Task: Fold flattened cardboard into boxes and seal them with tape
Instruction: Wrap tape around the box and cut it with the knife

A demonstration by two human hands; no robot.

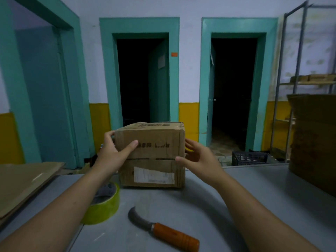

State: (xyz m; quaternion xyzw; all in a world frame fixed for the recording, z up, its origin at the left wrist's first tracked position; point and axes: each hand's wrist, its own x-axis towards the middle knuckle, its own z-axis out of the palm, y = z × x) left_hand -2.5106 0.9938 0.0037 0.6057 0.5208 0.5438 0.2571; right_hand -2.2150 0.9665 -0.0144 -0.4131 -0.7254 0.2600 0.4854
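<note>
One head-worn wide-angle view looks forward and slightly down across the near table [272,188] toward two doorways [141,79].

Ahead of you the wall [189,51] is pale above a yellow band [189,117]. The middle doorway [134,79] and the right doorway [234,84], both teal-framed, open into darkness. On your left stands a closed teal door [45,97]. On your right are a metal rack [298,51] and a dark crate [249,158] on the floor beyond the grey bench [245,180].
</note>
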